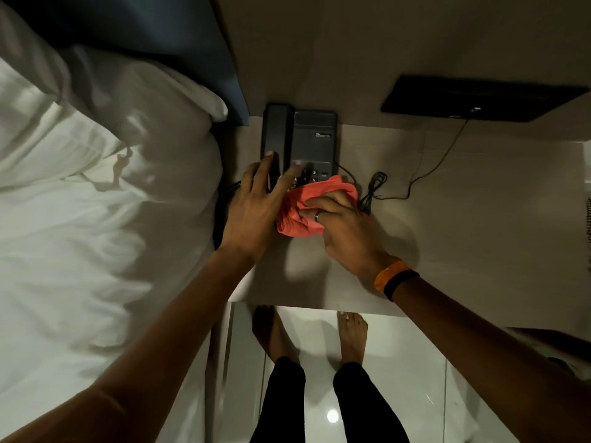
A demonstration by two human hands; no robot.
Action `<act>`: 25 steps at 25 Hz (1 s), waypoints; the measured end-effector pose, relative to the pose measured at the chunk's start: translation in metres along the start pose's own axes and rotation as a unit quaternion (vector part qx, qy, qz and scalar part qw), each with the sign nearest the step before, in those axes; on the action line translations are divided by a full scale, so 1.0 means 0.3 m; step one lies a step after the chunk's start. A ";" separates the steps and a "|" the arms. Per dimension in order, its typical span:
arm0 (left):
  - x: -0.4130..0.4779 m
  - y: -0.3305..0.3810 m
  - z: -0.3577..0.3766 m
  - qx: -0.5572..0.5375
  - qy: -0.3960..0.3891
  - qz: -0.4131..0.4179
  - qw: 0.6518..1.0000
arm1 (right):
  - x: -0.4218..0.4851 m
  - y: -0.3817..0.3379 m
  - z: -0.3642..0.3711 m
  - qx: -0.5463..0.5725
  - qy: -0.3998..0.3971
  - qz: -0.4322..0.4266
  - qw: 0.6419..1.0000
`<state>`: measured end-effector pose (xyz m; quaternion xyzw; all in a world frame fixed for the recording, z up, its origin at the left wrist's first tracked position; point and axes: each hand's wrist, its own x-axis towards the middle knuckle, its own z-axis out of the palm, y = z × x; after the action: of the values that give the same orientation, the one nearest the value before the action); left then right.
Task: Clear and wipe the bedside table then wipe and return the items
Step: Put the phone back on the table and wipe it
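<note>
At the near edge of the bedside table [463, 244], the person's bare feet and dark trousers are seen on a glossy floor, with bare tabletop between the edge and the hands. Further in, the right hand [343, 225] is closed around a bunched coral cloth [307, 209], ring on one finger, orange and black bands at the wrist. The cloth is pressed against the near right corner of the telephone [311, 145], over the lower keypad. The left hand [256, 203] is laid open and spread on the telephone, one fingertip on the handset [275, 132] and another on the keypad; nothing is clenched. The telephone sits at the far left of the table, just beside the bed [96, 203] and pillow, back against the wall. Judged handling: the cloth is soft, light and shapeless, best kept wadded in the palm; the telephone is rigid plastic, fairly light, likely to slide on the smooth top, so bracing from above is sensible. The handset rests loose in its cradle and could be knocked off; lifting is best done by the body's sides. A coiled cord at the left and a thin cable [425, 174] trailing right to a dark wall panel [473, 97] limit how far it can be moved.
</note>
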<state>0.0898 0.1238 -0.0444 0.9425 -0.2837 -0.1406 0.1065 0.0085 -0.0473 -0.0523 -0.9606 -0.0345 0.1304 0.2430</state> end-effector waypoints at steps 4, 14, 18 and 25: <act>-0.167 0.119 0.036 -0.131 0.015 0.093 0.987 | -0.099 0.093 -0.063 0.225 -0.110 0.036 0.968; -0.273 0.448 0.284 -0.152 -0.058 -0.131 0.978 | -0.413 0.435 -0.054 -0.077 -0.028 0.087 0.993; -0.298 0.509 0.381 -0.013 -0.023 0.003 1.000 | -0.520 0.326 0.131 -0.144 0.052 -0.005 0.988; -0.309 0.440 0.490 0.015 -0.065 0.008 0.998 | -0.488 0.378 0.272 -0.213 -0.019 -0.013 0.977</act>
<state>-0.0986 0.0507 -0.1261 0.9307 -0.2995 -0.1963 0.0750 -0.1541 -0.1286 -0.1411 -0.9871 -0.0787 0.1351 0.0337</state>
